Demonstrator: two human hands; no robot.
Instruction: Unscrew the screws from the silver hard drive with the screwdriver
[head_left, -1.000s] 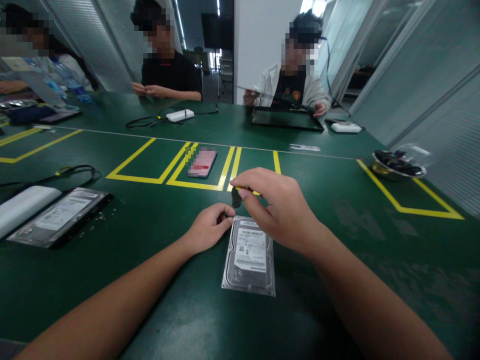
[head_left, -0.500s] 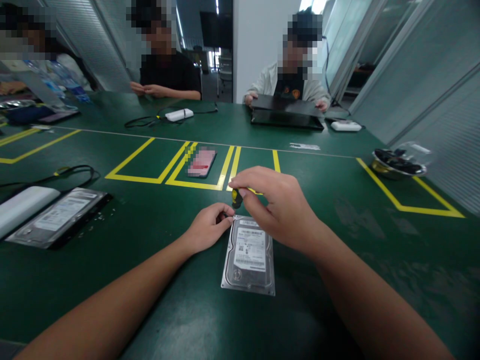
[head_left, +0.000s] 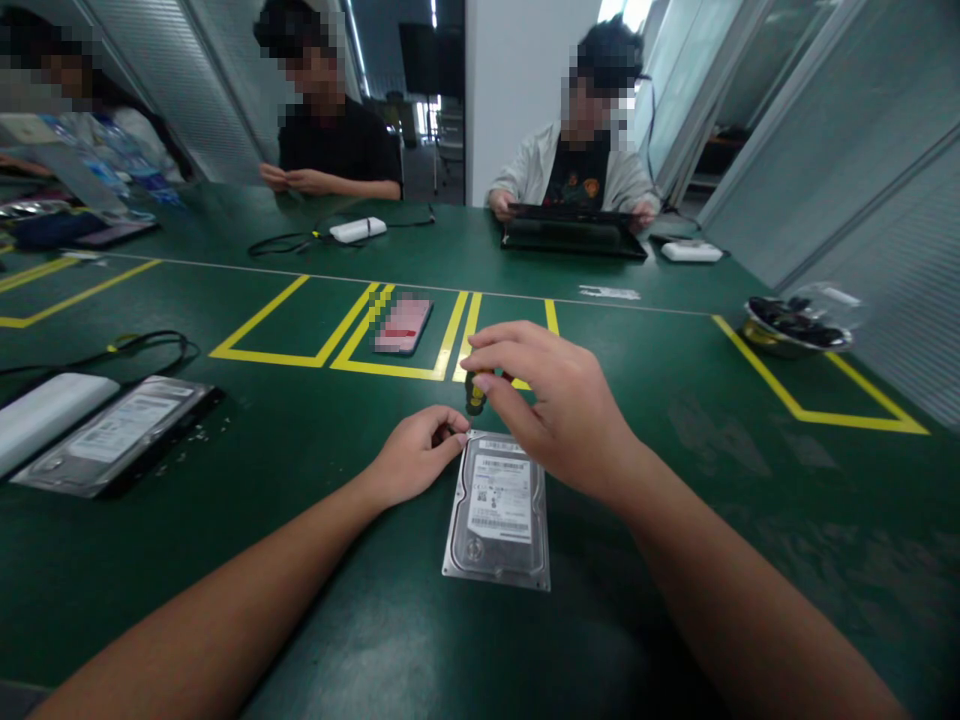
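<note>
Right hand point(head_left: 559, 405): pinching screwdriver point(head_left: 475, 392) handle, upright.
Left hand point(head_left: 416, 455): curled at hard drive point(head_left: 499, 507) corner.
Drive axis: points away.
Hidden: screwdriver tip.

A silver hard drive point(head_left: 498, 510) lies flat on the green counter point(head_left: 300, 470), label up. The left hand point(head_left: 416, 457) rests on the counter, its fingertips at the drive's far left corner. The right hand point(head_left: 559, 405) pinches a small screwdriver point(head_left: 475, 391) (black and yellow handle) upright over that same corner. Another hard drive point(head_left: 112, 432) lies well apart at the left.
</note>
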